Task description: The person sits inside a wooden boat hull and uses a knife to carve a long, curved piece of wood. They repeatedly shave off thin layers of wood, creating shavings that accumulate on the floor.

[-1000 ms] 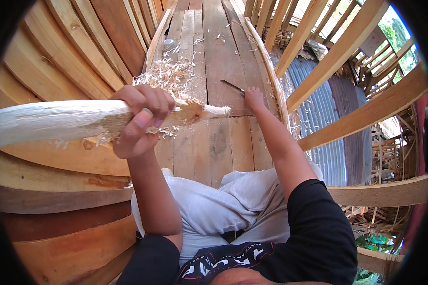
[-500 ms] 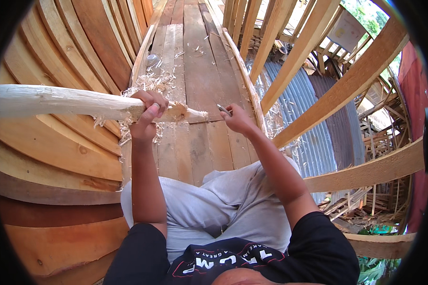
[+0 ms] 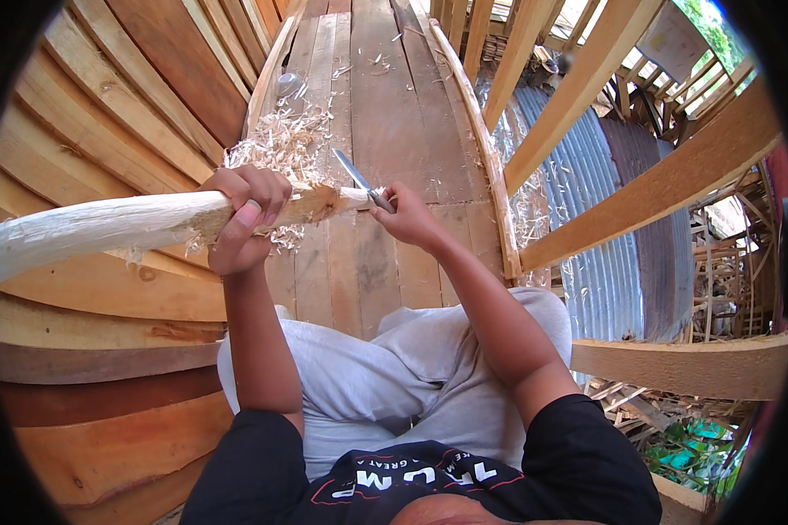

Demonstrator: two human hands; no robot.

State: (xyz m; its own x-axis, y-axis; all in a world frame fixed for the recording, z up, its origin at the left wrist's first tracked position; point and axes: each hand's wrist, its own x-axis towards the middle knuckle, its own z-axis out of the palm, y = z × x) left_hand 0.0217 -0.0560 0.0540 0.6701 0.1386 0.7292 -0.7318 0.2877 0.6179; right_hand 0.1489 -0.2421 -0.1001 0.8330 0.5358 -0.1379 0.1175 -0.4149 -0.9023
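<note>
A pale, peeled wooden pole comes in from the left edge, its right end whittled to a narrower, rough tip. My left hand is wrapped round it, a little short of the carved part. In my right hand is a knife, gripped by its handle. The blade points up and to the left, crossing close by the pole's thin tip; I cannot tell whether they touch. My fingers hide most of the knife's handle.
Curly wood shavings lie heaped on the plank floor beyond the pole. A small clear container stands near them. Board walling rises on the left; on the right are wooden slats and corrugated metal sheets beyond.
The knife's blade has swung into sight and is now beside the pole's tip, my right hand having moved left. The pole's left part has dipped, and the view has shifted slightly.
</note>
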